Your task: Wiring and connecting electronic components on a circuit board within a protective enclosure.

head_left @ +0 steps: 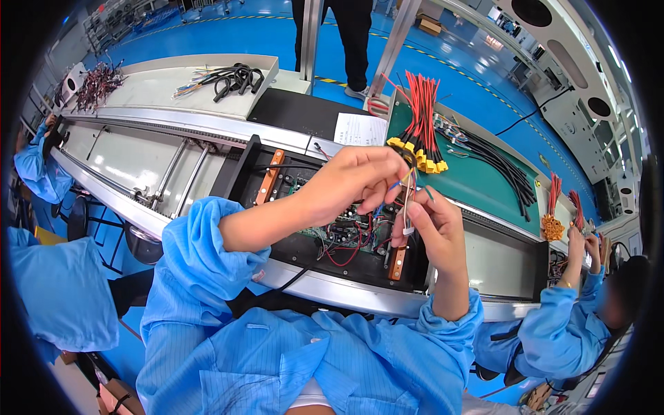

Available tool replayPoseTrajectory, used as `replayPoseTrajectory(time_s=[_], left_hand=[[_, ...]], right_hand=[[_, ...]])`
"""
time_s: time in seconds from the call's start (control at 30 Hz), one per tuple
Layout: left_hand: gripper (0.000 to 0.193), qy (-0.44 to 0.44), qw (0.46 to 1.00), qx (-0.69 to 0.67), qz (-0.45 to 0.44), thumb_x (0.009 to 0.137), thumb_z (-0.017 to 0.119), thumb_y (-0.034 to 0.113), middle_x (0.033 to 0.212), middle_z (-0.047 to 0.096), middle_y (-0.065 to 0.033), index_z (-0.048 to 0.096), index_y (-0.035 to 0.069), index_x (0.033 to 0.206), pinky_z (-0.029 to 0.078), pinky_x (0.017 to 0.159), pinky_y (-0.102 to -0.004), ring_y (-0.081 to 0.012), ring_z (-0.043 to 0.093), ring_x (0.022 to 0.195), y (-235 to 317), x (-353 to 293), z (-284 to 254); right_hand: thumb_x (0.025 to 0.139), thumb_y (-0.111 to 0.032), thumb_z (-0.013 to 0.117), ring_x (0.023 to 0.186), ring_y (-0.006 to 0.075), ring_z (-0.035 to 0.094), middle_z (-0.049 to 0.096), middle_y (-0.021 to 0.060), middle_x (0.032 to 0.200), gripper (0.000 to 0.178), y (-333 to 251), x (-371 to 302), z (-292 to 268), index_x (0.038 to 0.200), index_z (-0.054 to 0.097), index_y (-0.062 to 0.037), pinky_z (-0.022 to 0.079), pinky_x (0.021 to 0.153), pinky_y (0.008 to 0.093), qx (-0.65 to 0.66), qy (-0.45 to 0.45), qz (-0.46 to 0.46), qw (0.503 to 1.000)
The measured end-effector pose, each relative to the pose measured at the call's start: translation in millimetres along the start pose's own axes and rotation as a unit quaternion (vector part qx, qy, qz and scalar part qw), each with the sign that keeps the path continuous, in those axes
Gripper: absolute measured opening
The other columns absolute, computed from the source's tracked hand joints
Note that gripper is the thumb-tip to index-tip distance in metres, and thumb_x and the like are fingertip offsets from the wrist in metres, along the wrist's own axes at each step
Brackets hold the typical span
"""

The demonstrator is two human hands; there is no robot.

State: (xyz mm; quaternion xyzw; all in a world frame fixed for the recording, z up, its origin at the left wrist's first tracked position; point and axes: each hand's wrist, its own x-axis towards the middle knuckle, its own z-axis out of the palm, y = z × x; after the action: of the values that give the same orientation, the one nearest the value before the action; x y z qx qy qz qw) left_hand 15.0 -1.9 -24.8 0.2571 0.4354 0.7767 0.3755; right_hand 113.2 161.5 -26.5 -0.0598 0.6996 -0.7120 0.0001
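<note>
Room: factory hall with a blue floor (207, 34); a long conveyor line (159, 149) runs from the upper left to the lower right of the frame.

Head view, centre: both hands meet above an open black tray (238, 176) holding a circuit board (339, 232), probably raised so the thin wires stay in clear sight.

Left hand (349, 183): fingers pinched closed on a small bunch of thin wires (407, 187), blue and white among them, gripped at the upper end.

Right hand (436, 225): half curled, thumb and fingers closed on the lower part of the same wires, near a small white connector (408, 229). The wires hang just above the board.

Brackets: two orange strips, one (270, 176) at the tray's left, one (396, 263) near its front edge.

Upper centre: one bundle of red wires with yellow plugs (422, 128) lies on a green mat (477, 180), near the hands for easy picking; black cables (505, 169) lie beside it.

Paper: one white sheet (360, 128) left of the mat.

Upper left: black cable loops (235, 77) on a grey shelf.

People: one co-worker in a blue coat (560, 332) at the lower right, one blue sleeve (38, 173) at the left edge, one person standing (353, 41) at the top.
</note>
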Motion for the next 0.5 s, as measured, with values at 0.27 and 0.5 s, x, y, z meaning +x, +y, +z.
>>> replayPoseTrajectory(time_s=[0.27,0.5], left_hand=[[0.005,-0.055,0.993,-0.094,-0.042,0.086,0.056,0.006,0.064,0.055,-0.0043,0.055,0.002,0.082,0.028,0.04,-0.0154,-0.0056,0.039,0.042,-2,0,-1],[0.007,0.011,0.967,0.213,0.137,0.085,0.058,0.006,0.064,0.056,-0.004,0.055,0.003,0.08,0.03,0.039,-0.0154,-0.0048,0.041,0.043,-3,3,6]], right_hand=[[0.083,-0.003,0.054,0.063,0.0136,0.054,0.057,0.0077,0.077,0.003,3,7,0,0.082,0.055,-0.0002,0.044,0.059,0.0213,-0.111,0.047,-0.147,0.982],[0.071,0.005,0.062,0.065,0.0119,0.049,0.055,0.0048,0.076,0.013,-20,-6,9,0.083,0.057,-0.0006,0.04,0.058,0.0192,-0.296,0.111,-0.25,0.915]])
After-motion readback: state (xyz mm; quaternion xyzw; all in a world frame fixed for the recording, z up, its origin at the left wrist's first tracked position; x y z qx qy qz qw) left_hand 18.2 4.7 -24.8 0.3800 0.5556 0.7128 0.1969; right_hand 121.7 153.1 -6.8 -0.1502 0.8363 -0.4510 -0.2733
